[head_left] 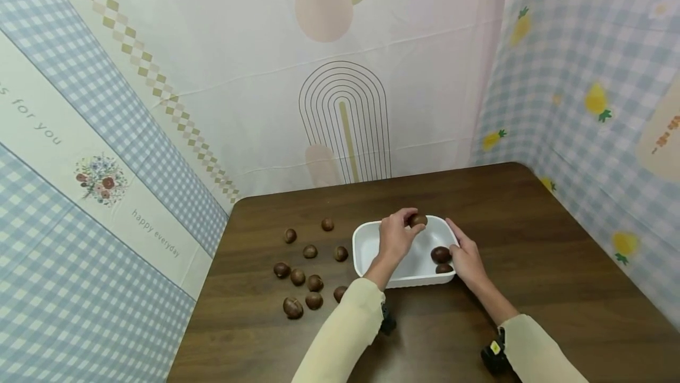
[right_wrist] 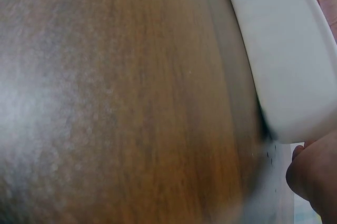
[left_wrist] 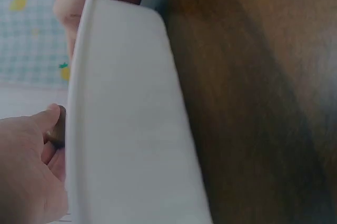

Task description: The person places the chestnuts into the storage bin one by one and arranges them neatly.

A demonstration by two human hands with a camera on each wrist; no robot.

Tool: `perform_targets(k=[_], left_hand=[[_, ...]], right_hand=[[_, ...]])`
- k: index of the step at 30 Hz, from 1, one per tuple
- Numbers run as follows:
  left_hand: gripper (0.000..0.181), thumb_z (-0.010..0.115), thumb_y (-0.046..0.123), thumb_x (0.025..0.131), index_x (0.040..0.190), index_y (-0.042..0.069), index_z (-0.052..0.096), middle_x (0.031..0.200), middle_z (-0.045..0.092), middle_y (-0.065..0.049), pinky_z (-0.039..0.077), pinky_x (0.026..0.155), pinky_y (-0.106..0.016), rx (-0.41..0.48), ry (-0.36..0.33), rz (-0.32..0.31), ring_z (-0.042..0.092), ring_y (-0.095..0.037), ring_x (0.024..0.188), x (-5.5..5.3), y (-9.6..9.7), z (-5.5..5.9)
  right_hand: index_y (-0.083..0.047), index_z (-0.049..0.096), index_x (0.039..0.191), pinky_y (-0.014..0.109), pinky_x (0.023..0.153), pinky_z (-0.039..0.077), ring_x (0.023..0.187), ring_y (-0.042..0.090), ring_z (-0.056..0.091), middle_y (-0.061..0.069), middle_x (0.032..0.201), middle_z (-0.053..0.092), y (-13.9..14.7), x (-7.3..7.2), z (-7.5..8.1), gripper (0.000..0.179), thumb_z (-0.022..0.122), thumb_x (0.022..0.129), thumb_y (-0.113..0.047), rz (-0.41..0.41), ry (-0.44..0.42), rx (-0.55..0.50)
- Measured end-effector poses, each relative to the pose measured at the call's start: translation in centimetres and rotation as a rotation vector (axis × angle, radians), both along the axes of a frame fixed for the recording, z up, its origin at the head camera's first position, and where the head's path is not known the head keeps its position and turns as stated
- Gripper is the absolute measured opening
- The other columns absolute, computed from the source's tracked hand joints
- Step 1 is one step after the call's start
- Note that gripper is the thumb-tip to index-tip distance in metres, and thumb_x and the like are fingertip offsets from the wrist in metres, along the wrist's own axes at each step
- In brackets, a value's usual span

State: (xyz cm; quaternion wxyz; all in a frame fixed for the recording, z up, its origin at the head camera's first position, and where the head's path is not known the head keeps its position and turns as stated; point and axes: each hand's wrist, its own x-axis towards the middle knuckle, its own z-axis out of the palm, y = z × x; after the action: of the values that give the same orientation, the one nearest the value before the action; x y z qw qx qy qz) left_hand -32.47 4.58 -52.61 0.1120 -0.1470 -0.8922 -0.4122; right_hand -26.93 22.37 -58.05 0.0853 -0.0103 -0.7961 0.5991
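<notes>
A white rectangular dish (head_left: 366,247) stands on the brown table, with two chestnuts (head_left: 440,254) lying at its right end. Over the dish, toward its far side, my left hand (head_left: 395,235) pinches another chestnut (head_left: 418,220) between thumb and fingers. The left wrist view shows that chestnut (left_wrist: 59,129) partly behind the dish's wall (left_wrist: 126,108). My right hand (head_left: 467,259) grips the dish's right rim, thumb on the near side and fingers around the far corner. In the right wrist view the dish (right_wrist: 289,50) hides most of the fingers.
Several loose chestnuts (head_left: 297,277) are scattered on the table (head_left: 239,324) left of the dish. One chestnut (head_left: 340,294) lies partly behind my left sleeve. Patterned cloth (head_left: 239,46) hangs behind the table and along both sides.
</notes>
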Motion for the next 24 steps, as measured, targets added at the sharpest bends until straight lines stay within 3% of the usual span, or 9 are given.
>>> perform_targets(k=[7,14,18,24], left_hand=[[0.035,0.089,0.025,0.089,0.121,0.016,0.080,0.110,0.081,0.003,0.054,0.089,-0.025,-0.072,0.001,-0.012,0.073,-0.011,0.100,0.4,1.3,-0.7],[0.033,0.091,0.029,0.087,0.118,0.020,0.082,0.111,0.080,0.006,0.055,0.089,-0.026,-0.194,0.019,-0.006,0.072,-0.011,0.103,0.9,2.1,-1.8],[0.030,0.092,0.026,0.085,0.113,0.018,0.083,0.109,0.080,0.006,0.055,0.088,-0.026,-0.198,0.017,-0.003,0.072,-0.011,0.101,0.8,2.4,-2.5],[0.027,0.094,0.023,0.083,0.107,0.017,0.083,0.103,0.080,0.007,0.054,0.086,-0.024,-0.208,-0.037,0.006,0.071,-0.011,0.096,0.7,2.8,-3.1]], right_hand=[[0.000,0.035,0.164,0.052,0.123,0.028,0.153,0.038,0.032,0.023,0.168,0.033,0.0,0.1,0.1,0.074,0.042,0.092,0.014,0.005,0.012,0.007],[0.000,0.037,0.163,0.029,0.114,0.034,0.149,0.039,0.037,0.023,0.167,0.036,0.0,0.2,0.0,0.073,0.042,0.092,0.014,-0.015,0.026,0.031],[0.001,0.039,0.162,0.016,0.105,0.032,0.147,0.039,0.039,0.023,0.165,0.038,-0.1,0.2,0.0,0.073,0.043,0.090,0.015,-0.028,0.038,0.017],[0.000,0.040,0.162,0.013,0.101,0.031,0.146,0.037,0.041,0.023,0.165,0.039,-0.1,0.3,0.0,0.074,0.043,0.090,0.015,-0.023,0.033,0.002]])
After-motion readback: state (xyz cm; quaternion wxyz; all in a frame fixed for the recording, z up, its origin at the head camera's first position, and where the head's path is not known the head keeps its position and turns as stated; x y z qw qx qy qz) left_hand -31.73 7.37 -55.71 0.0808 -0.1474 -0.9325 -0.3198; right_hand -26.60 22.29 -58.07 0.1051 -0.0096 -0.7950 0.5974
